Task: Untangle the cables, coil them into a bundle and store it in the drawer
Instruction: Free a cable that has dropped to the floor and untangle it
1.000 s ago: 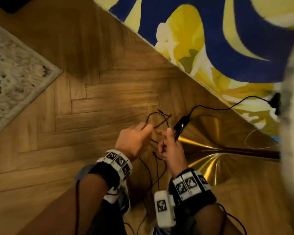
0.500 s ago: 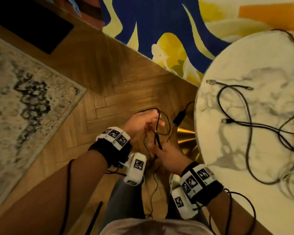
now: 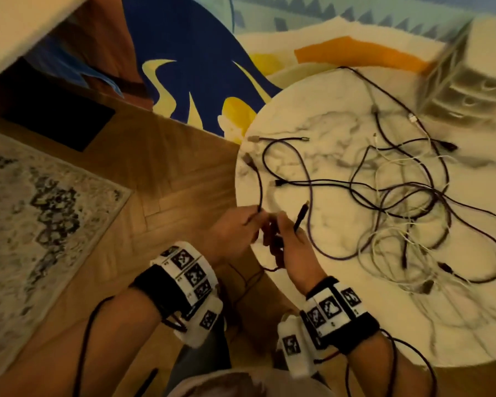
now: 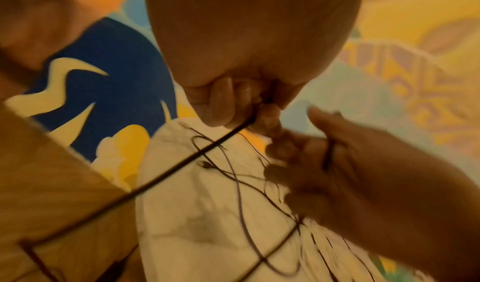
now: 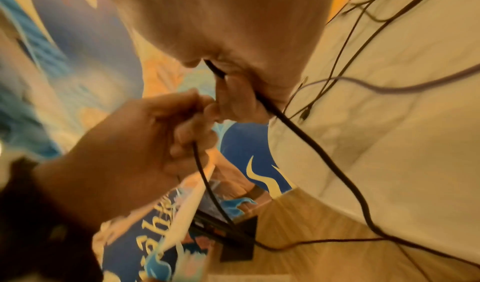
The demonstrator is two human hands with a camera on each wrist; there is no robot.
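Both sets of fingers curl tight round one dark cable point(image 3: 300, 217) at frame centre: our left hand point(image 3: 235, 230) pinches a run of it, our right hand point(image 3: 294, 245) grips the end with the plug poking up. Slack hangs below the wrists. To the right, the round marble table point(image 3: 312, 305) carries the rest of the cables point(image 3: 407, 196), dark and white, in a loose tangle. Small drawer unit point(image 3: 467, 81) upper right, shut as far as we can tell. We judge it early: no coil formed, nothing stored.
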